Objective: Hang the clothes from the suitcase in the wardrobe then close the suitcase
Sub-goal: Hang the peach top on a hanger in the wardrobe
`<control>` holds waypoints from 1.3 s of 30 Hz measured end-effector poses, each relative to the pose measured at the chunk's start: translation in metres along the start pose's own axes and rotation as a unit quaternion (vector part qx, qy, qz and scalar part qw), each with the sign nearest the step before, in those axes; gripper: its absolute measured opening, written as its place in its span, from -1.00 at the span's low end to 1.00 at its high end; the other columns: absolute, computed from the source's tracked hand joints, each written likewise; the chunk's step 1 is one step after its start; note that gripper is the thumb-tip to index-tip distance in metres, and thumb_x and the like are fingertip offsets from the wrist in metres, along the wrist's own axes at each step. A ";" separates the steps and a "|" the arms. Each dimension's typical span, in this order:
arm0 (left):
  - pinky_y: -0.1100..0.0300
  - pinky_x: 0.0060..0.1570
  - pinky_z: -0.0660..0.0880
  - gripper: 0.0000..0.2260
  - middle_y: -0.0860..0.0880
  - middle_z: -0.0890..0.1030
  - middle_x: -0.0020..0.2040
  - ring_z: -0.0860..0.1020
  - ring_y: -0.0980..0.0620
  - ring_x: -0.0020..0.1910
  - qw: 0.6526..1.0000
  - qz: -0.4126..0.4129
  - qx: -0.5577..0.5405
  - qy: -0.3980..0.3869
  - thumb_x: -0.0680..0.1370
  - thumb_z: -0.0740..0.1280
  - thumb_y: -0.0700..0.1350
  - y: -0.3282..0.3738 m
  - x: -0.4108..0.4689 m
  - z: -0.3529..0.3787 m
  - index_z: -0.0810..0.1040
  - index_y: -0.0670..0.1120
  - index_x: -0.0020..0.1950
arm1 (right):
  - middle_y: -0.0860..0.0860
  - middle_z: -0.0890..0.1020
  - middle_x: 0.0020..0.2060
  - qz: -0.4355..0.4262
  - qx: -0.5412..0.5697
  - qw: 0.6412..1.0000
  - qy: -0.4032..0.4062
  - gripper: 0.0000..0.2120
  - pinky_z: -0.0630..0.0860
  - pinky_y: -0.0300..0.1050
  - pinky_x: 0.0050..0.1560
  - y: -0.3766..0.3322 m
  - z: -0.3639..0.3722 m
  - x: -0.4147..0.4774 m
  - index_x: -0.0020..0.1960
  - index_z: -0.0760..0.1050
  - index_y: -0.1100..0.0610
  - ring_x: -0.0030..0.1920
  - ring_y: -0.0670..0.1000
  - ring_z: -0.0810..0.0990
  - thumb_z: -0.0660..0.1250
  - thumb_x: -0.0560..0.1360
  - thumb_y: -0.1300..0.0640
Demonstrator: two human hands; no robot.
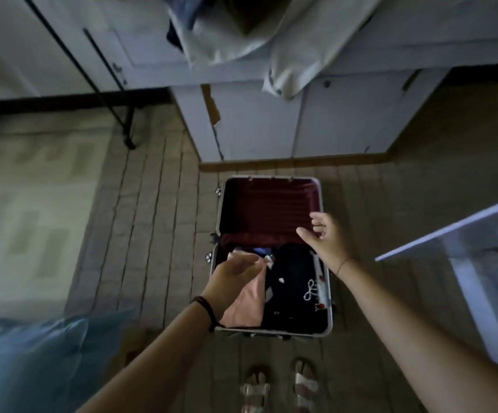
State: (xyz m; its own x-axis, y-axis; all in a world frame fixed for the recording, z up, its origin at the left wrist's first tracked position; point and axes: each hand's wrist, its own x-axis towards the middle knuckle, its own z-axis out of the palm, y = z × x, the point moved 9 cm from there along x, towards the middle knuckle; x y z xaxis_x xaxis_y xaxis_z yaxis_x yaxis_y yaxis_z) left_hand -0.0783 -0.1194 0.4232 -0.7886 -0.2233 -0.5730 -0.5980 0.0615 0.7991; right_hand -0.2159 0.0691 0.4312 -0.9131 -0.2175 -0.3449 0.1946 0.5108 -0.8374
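Hovering seemingly just over the folded pink garment [247, 305] in the silver-framed suitcase [330, 293], the slack, empty left hand [236, 272] is lying nearer it than the equally slack right hand [328, 236].

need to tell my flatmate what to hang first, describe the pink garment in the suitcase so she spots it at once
An open suitcase lies on the tiled floor before a white cabinet, clothes in its near half. The pink garment fills that half's left side. It is pale and plain, while the black garment beside it bears a white looped print.
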 end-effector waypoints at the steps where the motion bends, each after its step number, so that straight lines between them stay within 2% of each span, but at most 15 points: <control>1: 0.52 -0.16 0.44 -0.82 0.02 0.63 0.01 0.57 0.15 -0.02 1.000 -0.015 0.001 0.008 0.51 0.39 -0.15 -0.028 0.010 -0.001 0.59 -0.08 0.12 | 0.08 0.49 0.14 0.007 -0.009 1.000 -0.011 -0.53 0.48 -0.02 0.20 0.020 0.021 0.009 0.27 0.42 0.14 0.14 0.03 0.51 0.43 0.43 0.02; 6: 0.52 -0.22 0.40 -0.74 -0.07 0.62 0.08 0.53 0.12 -0.05 0.995 -0.086 0.000 0.055 0.53 0.38 -0.10 -0.168 0.070 -0.001 0.58 -0.13 0.20 | 0.05 0.45 0.18 0.071 -0.028 0.994 -0.081 -0.48 0.43 -0.26 0.03 0.136 0.124 0.041 0.33 0.36 0.13 0.18 0.00 0.46 0.39 0.46 -0.03; 9: 0.31 -0.02 0.41 -0.71 -0.12 0.62 0.14 0.55 0.04 0.05 0.988 -0.129 -0.019 0.082 0.52 0.39 -0.10 -0.250 0.107 0.005 0.58 -0.16 0.21 | 0.08 0.45 0.23 0.107 -0.044 0.988 -0.102 -0.44 0.40 -0.15 0.13 0.216 0.183 0.051 0.35 0.34 0.15 0.21 0.03 0.46 0.39 0.45 -0.06; 15: 0.21 0.15 0.38 -0.59 -0.05 0.51 0.18 0.49 0.03 0.19 0.977 -0.180 -0.033 0.108 0.51 0.39 -0.03 -0.385 0.180 0.020 0.49 -0.13 0.32 | 0.13 0.43 0.31 0.181 -0.024 0.974 -0.132 -0.38 0.37 -0.21 0.14 0.345 0.286 0.068 0.40 0.29 0.23 0.26 0.02 0.45 0.41 0.45 0.00; 18: -0.01 0.24 0.43 -0.57 -0.13 0.47 0.23 0.49 -0.12 0.21 0.972 -0.178 0.037 0.147 0.46 0.43 0.01 -0.433 0.216 0.017 0.52 -0.12 0.28 | 0.13 0.45 0.31 0.195 -0.022 0.973 -0.125 -0.20 0.42 -0.09 0.24 0.389 0.319 0.082 0.41 0.28 0.21 0.28 0.05 0.46 0.44 0.34 -0.19; 20: -0.05 0.22 0.43 -0.61 -0.13 0.41 0.23 0.47 -0.16 0.17 0.963 -0.175 0.078 0.187 0.44 0.45 0.02 -0.450 0.229 0.013 0.54 -0.09 0.21 | 0.05 0.52 0.20 0.200 -0.015 0.974 -0.108 -0.22 0.49 -0.08 0.10 0.413 0.334 0.091 0.32 0.37 0.18 0.14 0.00 0.53 0.43 0.27 -0.27; 22: -0.05 0.18 0.43 -0.60 -0.08 0.41 0.18 0.46 -0.12 0.14 0.960 -0.160 0.072 0.219 0.41 0.47 0.02 -0.457 0.233 0.010 0.49 -0.07 0.18 | 0.00 0.53 0.10 0.224 -0.009 0.970 -0.091 -0.39 0.44 -0.15 -0.03 0.427 0.342 0.097 0.28 0.39 0.17 0.04 -0.01 0.54 0.43 0.38 -0.14; 27: 0.00 0.15 0.46 -0.57 0.01 0.46 -0.04 0.49 0.01 -0.02 0.961 -0.174 -0.027 0.211 0.45 0.45 0.01 -0.464 0.235 0.006 0.37 -0.04 0.22 | 0.08 0.59 0.02 0.244 0.030 0.969 -0.026 -0.48 0.42 -0.17 -0.09 0.436 0.339 0.107 0.20 0.43 0.23 -0.05 0.03 0.57 0.47 0.38 -0.04; 31: 0.10 0.06 0.47 -0.54 -0.03 0.49 0.04 0.50 0.00 -0.02 0.965 -0.192 -0.020 0.177 0.47 0.42 0.03 -0.460 0.237 0.000 0.36 -0.11 0.26 | 0.08 0.58 -0.02 0.242 0.058 0.967 -0.051 -0.58 0.44 -0.13 -0.06 0.433 0.340 0.105 0.10 0.44 0.21 -0.02 0.06 0.56 0.48 0.39 0.01; 34: -0.06 0.13 0.49 -0.44 -0.06 0.54 0.08 0.53 -0.08 0.06 0.965 -0.208 0.015 0.161 0.35 0.44 0.23 -0.458 0.239 -0.002 0.41 -0.07 0.18 | 0.09 0.57 -0.05 0.245 0.100 0.961 -0.076 -0.60 0.47 -0.11 -0.06 0.430 0.345 0.104 0.06 0.43 0.22 -0.03 0.08 0.55 0.50 0.37 0.04; 36: -0.10 0.07 0.52 -0.37 -0.10 0.56 0.06 0.54 -0.13 0.05 0.963 -0.218 0.042 0.156 0.18 0.35 0.37 -0.464 0.242 -0.003 0.47 -0.05 0.05 | 0.08 0.55 -0.06 0.242 0.087 0.965 -0.059 -0.60 0.47 -0.13 -0.10 0.426 0.343 0.104 0.05 0.41 0.21 -0.05 0.06 0.55 0.50 0.37 0.07; 37: -0.05 0.01 0.53 -0.43 -0.13 0.56 0.03 0.55 -0.12 0.00 0.962 -0.221 0.054 0.152 0.18 0.34 0.36 -0.464 0.243 -0.001 0.49 -0.05 -0.04 | 0.08 0.55 -0.02 0.238 0.065 0.968 -0.042 -0.58 0.49 -0.13 -0.09 0.426 0.341 0.103 0.09 0.41 0.20 -0.03 0.06 0.56 0.50 0.36 0.07; 39: 0.18 -0.22 0.47 -0.67 -0.14 0.55 -0.12 0.50 -0.03 -0.20 0.967 -0.208 0.068 0.134 0.36 0.41 0.16 -0.453 0.244 0.005 0.45 -0.07 -0.20 | 0.11 0.51 0.12 0.234 0.016 0.972 -0.018 -0.45 0.53 -0.01 0.06 0.428 0.339 0.101 0.22 0.42 0.17 0.07 0.10 0.56 0.52 0.32 0.03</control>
State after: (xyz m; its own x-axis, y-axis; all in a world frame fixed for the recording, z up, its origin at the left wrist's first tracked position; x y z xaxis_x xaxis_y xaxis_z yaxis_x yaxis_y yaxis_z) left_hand -0.0004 -0.1971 -0.0788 -0.4212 -0.4988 -0.7575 -0.8832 0.0356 0.4677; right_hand -0.1033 -0.0163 -0.1064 -0.7087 0.0029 -0.7055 0.5974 0.5343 -0.5980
